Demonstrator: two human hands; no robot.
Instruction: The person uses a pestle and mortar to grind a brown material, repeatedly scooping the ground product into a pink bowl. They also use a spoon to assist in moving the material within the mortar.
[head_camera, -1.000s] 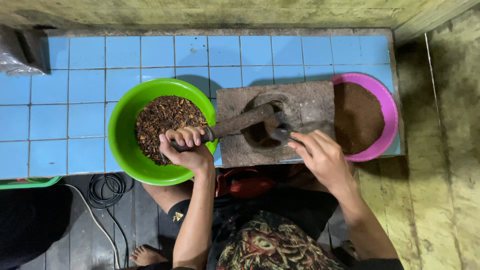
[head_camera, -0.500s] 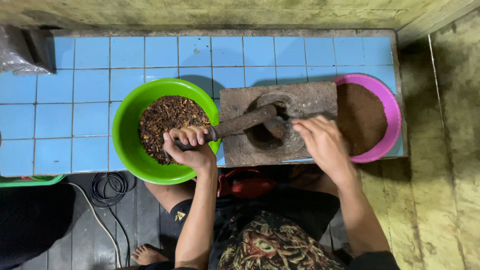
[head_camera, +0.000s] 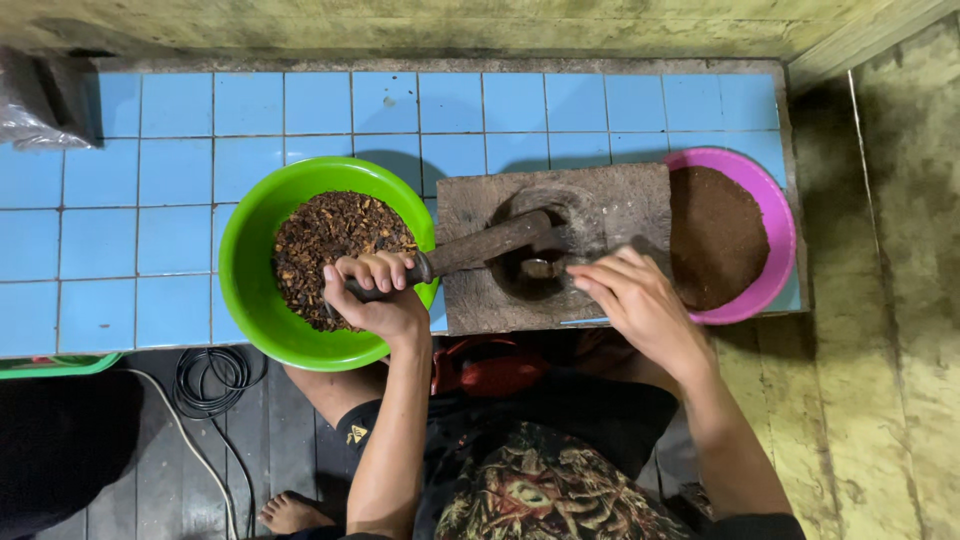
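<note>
A: What's closest to the camera?

B: The person's patterned dark clothing (head_camera: 540, 480), a bare foot (head_camera: 292, 512) on the plank floor, and a coiled black cable (head_camera: 215, 375) beneath the counter's front edge.

A: And the hands?

B: The left hand (head_camera: 375, 298) is closed in a fist around the handle end of a dark wooden pestle (head_camera: 478, 248), above the right rim of the green bowl (head_camera: 250, 290). The right hand (head_camera: 640, 305) rests at the front edge of the stone mortar slab (head_camera: 620, 205), fingers pinched on a small metal spoon (head_camera: 543, 268) that reaches into the hollow.

A: Where does the pestle point?

B: It slants up and right, its head down in the mortar's round hollow (head_camera: 535, 260).

A: What holds the rest?

B: The blue-tiled counter (head_camera: 320, 100). The green bowl holds coarse brown bits (head_camera: 330, 235) and touches the slab's left side. A pink bowl (head_camera: 775, 215) of fine brown powder (head_camera: 715, 235) sits at the slab's right, near the counter's right edge. A clear plastic bag (head_camera: 30, 120) lies at the far left corner.
</note>
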